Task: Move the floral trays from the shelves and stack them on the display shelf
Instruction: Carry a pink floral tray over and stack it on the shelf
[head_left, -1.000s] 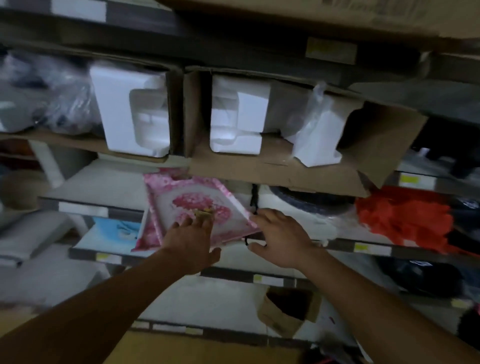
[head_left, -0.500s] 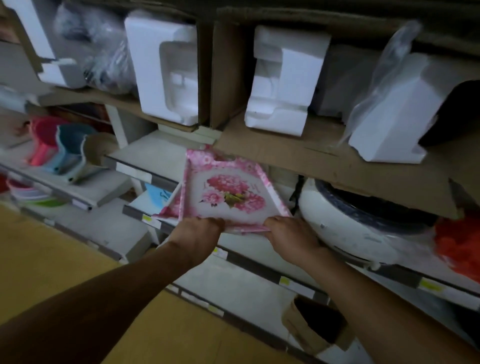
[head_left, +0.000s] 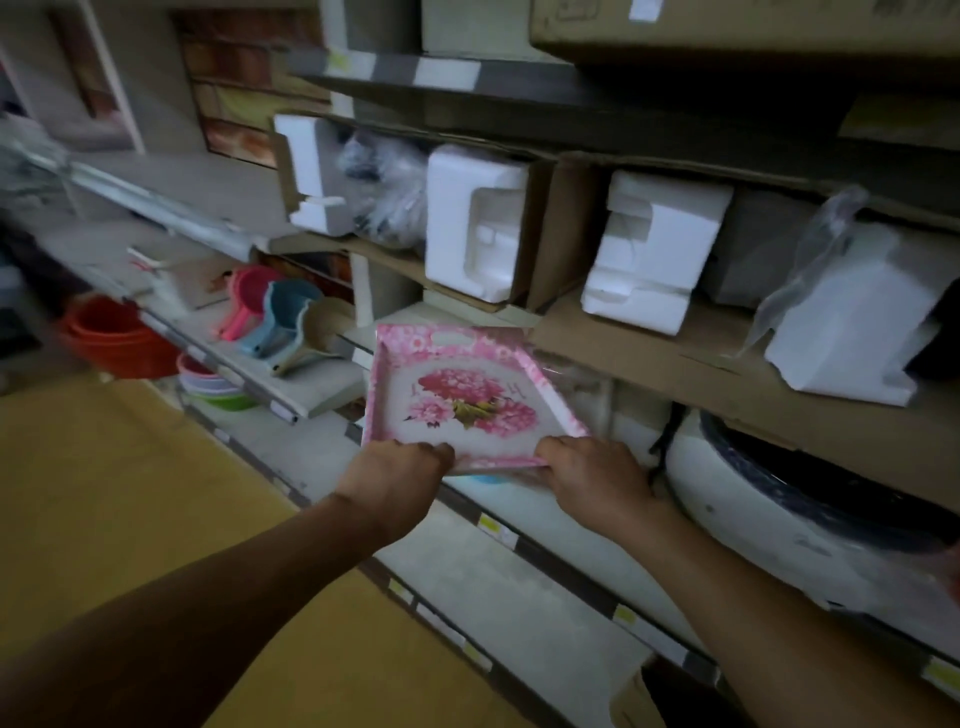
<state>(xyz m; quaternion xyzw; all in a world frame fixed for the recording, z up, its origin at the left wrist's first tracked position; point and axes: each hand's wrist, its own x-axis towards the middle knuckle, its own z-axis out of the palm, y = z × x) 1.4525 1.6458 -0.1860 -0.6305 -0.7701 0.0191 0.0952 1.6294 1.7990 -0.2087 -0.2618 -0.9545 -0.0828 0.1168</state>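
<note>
A pink floral tray (head_left: 470, 395) with a white centre and a bunch of pink flowers is held out in front of the shelves, tilted up toward me. My left hand (head_left: 397, 475) grips its near left corner. My right hand (head_left: 592, 480) grips its near right corner. A sliver of blue (head_left: 488, 478) shows just under the tray's near edge; what it is cannot be told.
Cardboard boxes (head_left: 675, 353) with white foam blocks (head_left: 475, 228) sit on the shelf above. A white round appliance (head_left: 779, 499) is to the right. Pink, blue and beige scoops (head_left: 280, 322), stacked bowls (head_left: 213, 387) and an orange bucket (head_left: 117, 332) are at the left. The yellow floor (head_left: 130, 519) lies below.
Both hands closed on the tray's near edge and drew it off the shelf toward me. My view swung left, bringing the scoops and the bucket into sight.
</note>
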